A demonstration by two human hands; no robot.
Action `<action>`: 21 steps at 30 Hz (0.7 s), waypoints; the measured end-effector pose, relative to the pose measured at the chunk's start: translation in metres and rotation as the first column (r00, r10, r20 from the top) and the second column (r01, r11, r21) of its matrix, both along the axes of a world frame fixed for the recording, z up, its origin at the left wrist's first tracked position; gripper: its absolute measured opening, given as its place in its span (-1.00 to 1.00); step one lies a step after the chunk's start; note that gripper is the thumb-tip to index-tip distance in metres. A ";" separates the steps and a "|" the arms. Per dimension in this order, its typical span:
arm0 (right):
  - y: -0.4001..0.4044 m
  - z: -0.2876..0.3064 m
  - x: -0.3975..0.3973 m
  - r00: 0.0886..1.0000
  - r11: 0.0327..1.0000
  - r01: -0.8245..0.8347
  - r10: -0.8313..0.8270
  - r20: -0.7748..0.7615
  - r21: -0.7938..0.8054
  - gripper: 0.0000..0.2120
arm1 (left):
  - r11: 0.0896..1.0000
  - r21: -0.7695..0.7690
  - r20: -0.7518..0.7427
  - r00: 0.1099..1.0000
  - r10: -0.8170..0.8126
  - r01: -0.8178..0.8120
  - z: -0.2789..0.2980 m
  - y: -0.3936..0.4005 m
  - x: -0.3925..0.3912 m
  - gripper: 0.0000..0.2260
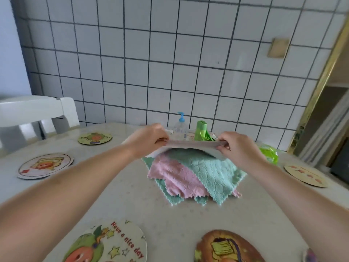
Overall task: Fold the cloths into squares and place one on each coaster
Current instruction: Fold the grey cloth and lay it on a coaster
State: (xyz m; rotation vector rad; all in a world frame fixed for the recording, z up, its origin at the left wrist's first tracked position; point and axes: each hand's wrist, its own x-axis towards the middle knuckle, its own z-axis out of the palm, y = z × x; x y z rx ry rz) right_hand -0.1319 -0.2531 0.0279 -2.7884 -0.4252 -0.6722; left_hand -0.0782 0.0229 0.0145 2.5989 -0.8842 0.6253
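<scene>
The grey cloth [194, 143] shows only as a taut edge-on band, its long axis running side to side between the left hand [151, 138] and right hand [236, 146], each pinching one end above the pile of pink and teal cloths [188, 176] mid-bench. It hides the base of the pump bottle [181, 123] behind. Coasters [45, 165] ring the pale bench [120, 195] edges, two cut off at the near edge, before a white tiled wall [151, 63].

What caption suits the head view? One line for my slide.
Both hands, left and right, stretch a grey cloth above piled cloths.
</scene>
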 end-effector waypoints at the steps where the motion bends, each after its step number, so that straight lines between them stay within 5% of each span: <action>1: 0.002 0.007 -0.009 1.000 1.000 -0.006 0.007 0.028 -0.002 -0.92 | 1.000 -0.015 0.024 1.000 0.015 -0.015 0.006 0.004 -0.009 -0.87; 12: 0.025 0.076 -0.076 0.953 1.000 0.008 -0.006 0.302 -0.004 -0.92 | 0.988 -0.107 0.316 0.938 0.141 -0.112 0.068 0.048 -0.094 -0.87; 17: 0.032 0.097 -0.082 0.946 0.994 0.105 -0.103 0.308 0.011 -0.78 | 0.981 0.053 0.388 0.909 0.151 -0.186 0.089 0.083 -0.106 -0.74; 21: 0.038 0.088 -0.060 0.970 0.991 0.052 -0.080 0.230 0.126 -0.83 | 0.972 0.104 0.343 0.925 0.165 -0.212 0.085 0.118 -0.093 -0.84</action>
